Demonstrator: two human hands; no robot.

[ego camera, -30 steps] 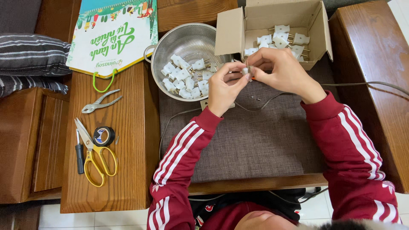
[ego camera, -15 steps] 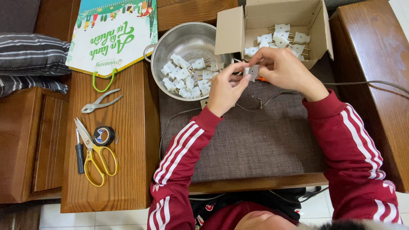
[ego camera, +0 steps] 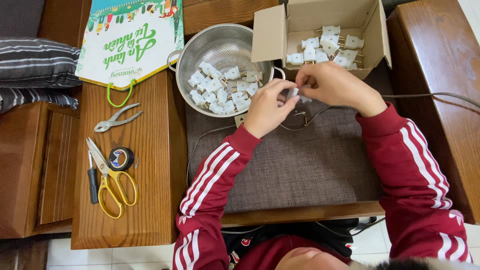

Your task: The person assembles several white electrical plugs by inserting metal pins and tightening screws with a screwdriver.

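Both my hands meet over the grey mat (ego camera: 300,160), pinching one small white plug part (ego camera: 294,92) between their fingertips. My left hand (ego camera: 267,107) grips it from the left, my right hand (ego camera: 332,82) from the right and above. A thin grey wire (ego camera: 320,112) runs under the hands and off to the right. Just left of the hands stands a metal colander (ego camera: 200,45) with several white plug parts (ego camera: 220,87) in it. Behind the hands an open cardboard box (ego camera: 270,32) holds several white plugs with brass pins (ego camera: 325,47).
On the wooden board at left lie pliers (ego camera: 116,118), yellow-handled scissors (ego camera: 111,180), a black tape roll (ego camera: 121,158) and a small screwdriver (ego camera: 92,177). A green-and-white paper bag (ego camera: 130,40) lies at the top left, striped cushions (ego camera: 35,65) beyond it.
My hands have shifted slightly while working the small white part; the fingers have turned it between them. Nothing else has moved.
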